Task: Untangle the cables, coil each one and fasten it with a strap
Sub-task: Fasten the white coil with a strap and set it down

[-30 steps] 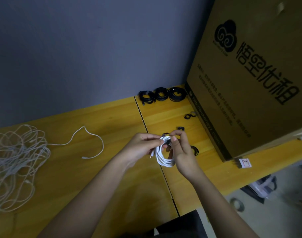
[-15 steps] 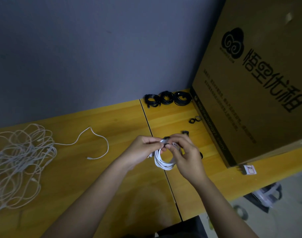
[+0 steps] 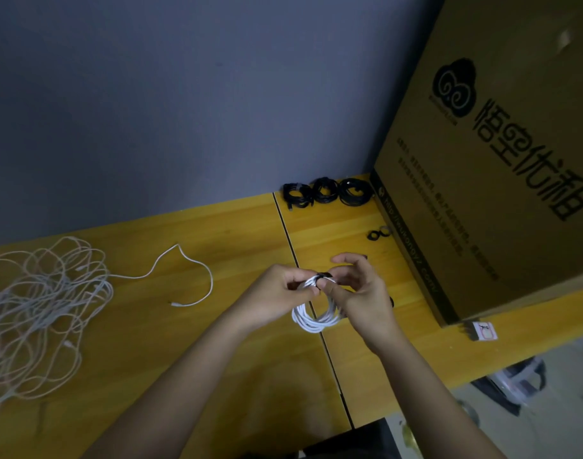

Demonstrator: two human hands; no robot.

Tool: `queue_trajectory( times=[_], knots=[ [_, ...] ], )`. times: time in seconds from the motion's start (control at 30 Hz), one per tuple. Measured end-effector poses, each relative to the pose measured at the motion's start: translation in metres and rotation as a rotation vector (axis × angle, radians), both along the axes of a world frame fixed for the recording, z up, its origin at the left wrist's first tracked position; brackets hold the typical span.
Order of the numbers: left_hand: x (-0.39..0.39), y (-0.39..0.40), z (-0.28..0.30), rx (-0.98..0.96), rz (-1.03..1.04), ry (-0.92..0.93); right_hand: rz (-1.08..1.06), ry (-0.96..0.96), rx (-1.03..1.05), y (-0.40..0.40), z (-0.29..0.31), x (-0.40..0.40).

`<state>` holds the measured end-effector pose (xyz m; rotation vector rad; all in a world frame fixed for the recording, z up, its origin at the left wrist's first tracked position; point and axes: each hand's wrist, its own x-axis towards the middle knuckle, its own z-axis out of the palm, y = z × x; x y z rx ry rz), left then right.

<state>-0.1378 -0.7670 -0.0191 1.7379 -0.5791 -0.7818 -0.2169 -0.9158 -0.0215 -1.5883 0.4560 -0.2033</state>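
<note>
— Anything readable?
— On the box (image 3: 502,167): a black cloud logo, with "悟空优租" in big characters just beside it. The smaller print below it is too blurred.

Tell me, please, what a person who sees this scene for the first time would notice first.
First come the two hands in the middle: the left hand and the right hand hold a coiled white cable above the yellow table, with a black strap at the top of the coil. On the right a big cardboard box with black print stands on the table. At the far left lies a tangle of pale cables.
</note>
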Motion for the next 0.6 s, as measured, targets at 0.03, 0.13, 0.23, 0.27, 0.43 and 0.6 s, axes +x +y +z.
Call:
queue_trajectory(
  times=[0.03, 0.13, 0.23, 0.27, 0.43, 0.6],
  knots=[
    [0.000, 0.000, -0.002, 0.030, -0.011, -0.078, 0.021, 0.012, 0.001, -0.001, 0.000, 0.000],
    [-0.003, 0.000, -0.007, 0.134, -0.014, -0.312, 0.047, 0.032, 0.106, -0.004, -0.002, -0.001],
    [-0.011, -0.002, -0.008, 0.185, 0.025, -0.474, -0.003, 0.061, 0.183, -0.003, -0.005, -0.002],
    [-0.013, -0.002, -0.008, 0.221, 0.037, -0.527, -0.024, 0.079, 0.217, -0.002, -0.005, -0.002],
    [-0.015, 0.003, -0.011, 0.175, -0.025, -0.676, -0.110, 0.208, 0.426, 0.000, -0.006, -0.001],
    [-0.015, 0.002, -0.013, 0.082, -0.022, -0.757, -0.123, 0.261, 0.477, -0.003, -0.007, 0.000]
  ],
)
